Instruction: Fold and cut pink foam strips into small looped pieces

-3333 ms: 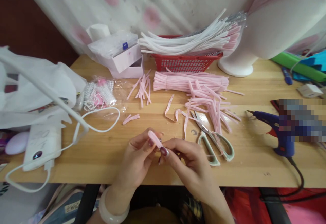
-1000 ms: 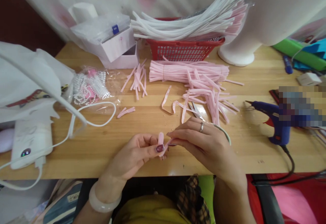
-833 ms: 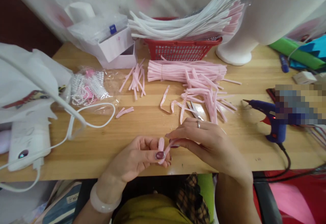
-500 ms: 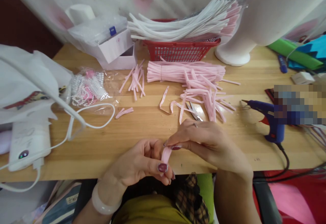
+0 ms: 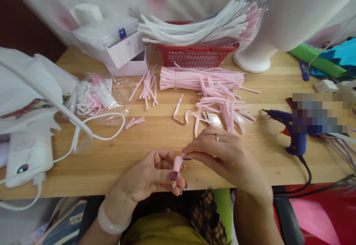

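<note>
Between my two hands, over the front edge of the table, is a short piece of pink pipe cleaner (image 5: 177, 164), bent at its upper end. My left hand (image 5: 151, 174) is closed on its lower part, with the thumb pressed against the fingers. Thumb and fingertips of my right hand (image 5: 222, 156) pinch its upper end. Beyond the right hand, a pair of scissors (image 5: 206, 117) lies partly hidden under pink strips. A pink measuring tape (image 5: 198, 118) curls beside them. Farther back rest a tied bundle of pink pipe cleaners (image 5: 191, 79) and several bent ones (image 5: 229, 113).
A red basket (image 5: 194, 55) of white and pink stems stands at the back. On the right lies a blue glue gun (image 5: 296, 131) with its cord. Left are bagged pearl beads (image 5: 96, 94), a white cable (image 5: 111, 138), a white power bank (image 5: 29, 159) and short pink pieces (image 5: 149, 87).
My right fingers have shifted slightly and pull the pink piece's upper end toward the right, so it now bends over. The left hand keeps its hold. The view has moved a little.
</note>
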`<state>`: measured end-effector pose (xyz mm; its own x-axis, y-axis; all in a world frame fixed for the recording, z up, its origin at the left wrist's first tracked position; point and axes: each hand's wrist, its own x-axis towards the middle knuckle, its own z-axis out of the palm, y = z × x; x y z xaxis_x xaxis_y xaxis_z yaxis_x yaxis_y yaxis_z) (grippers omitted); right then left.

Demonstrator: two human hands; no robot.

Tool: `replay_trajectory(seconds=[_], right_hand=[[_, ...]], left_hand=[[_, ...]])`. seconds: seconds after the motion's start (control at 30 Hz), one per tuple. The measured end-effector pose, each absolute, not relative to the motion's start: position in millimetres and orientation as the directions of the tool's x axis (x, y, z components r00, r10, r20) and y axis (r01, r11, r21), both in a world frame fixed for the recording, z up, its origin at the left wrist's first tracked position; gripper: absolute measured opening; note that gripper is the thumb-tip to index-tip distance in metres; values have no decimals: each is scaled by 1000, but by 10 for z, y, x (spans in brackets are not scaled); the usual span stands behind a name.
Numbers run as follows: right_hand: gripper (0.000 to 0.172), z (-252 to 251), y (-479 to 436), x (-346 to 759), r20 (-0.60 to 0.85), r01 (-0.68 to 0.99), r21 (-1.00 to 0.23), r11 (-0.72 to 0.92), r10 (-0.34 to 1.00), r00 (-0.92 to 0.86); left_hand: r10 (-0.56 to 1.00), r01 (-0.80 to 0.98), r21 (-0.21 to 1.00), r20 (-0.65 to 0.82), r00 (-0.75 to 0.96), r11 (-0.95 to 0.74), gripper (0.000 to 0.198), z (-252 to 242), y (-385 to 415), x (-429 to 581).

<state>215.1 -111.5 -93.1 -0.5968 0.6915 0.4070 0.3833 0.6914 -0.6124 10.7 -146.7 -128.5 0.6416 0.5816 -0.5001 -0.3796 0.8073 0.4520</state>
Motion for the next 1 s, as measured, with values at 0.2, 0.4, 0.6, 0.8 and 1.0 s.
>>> replay_trajectory(seconds=[0.2, 0.4, 0.6, 0.8, 1.0], right_hand=[[3, -978, -1191, 2075, 462, 388, -584, 713, 685, -563], [11, -1050, -1284, 1965, 516, 403, -620, 673, 737, -437], [10, -1117, -1390, 1874, 513, 394, -704, 591, 806, -295], [13, -1125, -1454, 1842, 459, 426, -758, 493, 868, -189], [7, -1087, -1385, 1841, 384, 504, -757, 416, 907, -173]], left_hand=[[660, -435, 505, -465, 590, 745, 18, -1252, -1469, 116], [785, -461, 647, -395, 478, 607, 12, -1237, -1484, 133], [811, -429, 696, -421, 406, 576, 14, -1232, -1481, 127], [830, -419, 720, -434, 350, 553, 14, -1232, -1504, 106], [887, -408, 789, -425, 178, 460, 15, -1224, -1493, 143]])
